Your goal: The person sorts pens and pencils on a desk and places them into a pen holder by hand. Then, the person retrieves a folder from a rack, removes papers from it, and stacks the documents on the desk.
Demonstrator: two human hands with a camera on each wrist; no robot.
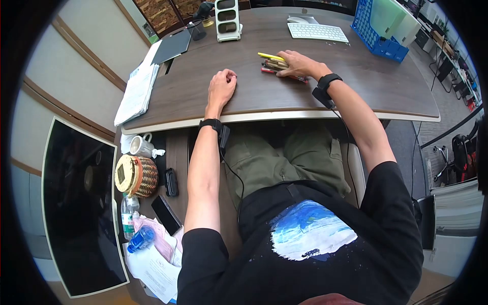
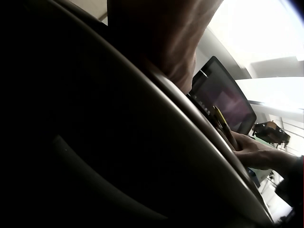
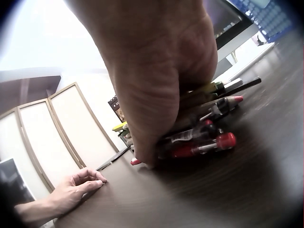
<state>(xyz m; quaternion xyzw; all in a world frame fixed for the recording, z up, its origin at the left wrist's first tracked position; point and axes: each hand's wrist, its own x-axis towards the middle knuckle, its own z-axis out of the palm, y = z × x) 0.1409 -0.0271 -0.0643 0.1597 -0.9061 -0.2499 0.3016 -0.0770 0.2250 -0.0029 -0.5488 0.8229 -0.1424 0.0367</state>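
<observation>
A bundle of pens and pencils [image 1: 272, 64] lies on the brown desk [image 1: 193, 91], under and within the right hand [image 1: 300, 66], whose thumb and fingers curl round it. In the right wrist view the right hand [image 3: 147, 80] grips the bundle from above; a red-capped pen [image 3: 225, 141] and a red-ended pencil [image 3: 235, 99] stick out. The left hand [image 1: 221, 87] rests on the desk to the left, fingers loosely curled, holding nothing; it shows also in the right wrist view [image 3: 71, 192]. In the left wrist view the left hand [image 2: 178, 61] is mostly dark.
At the back stand a white rack [image 1: 227, 20], a mesh cup [image 1: 196, 31], a keyboard [image 1: 318, 32] and a blue basket [image 1: 376, 40]. Papers [image 1: 137, 94] lie on the left. Below them, a side surface holds a mug [image 1: 141, 145], a woven basket [image 1: 145, 175] and a phone [image 1: 166, 214].
</observation>
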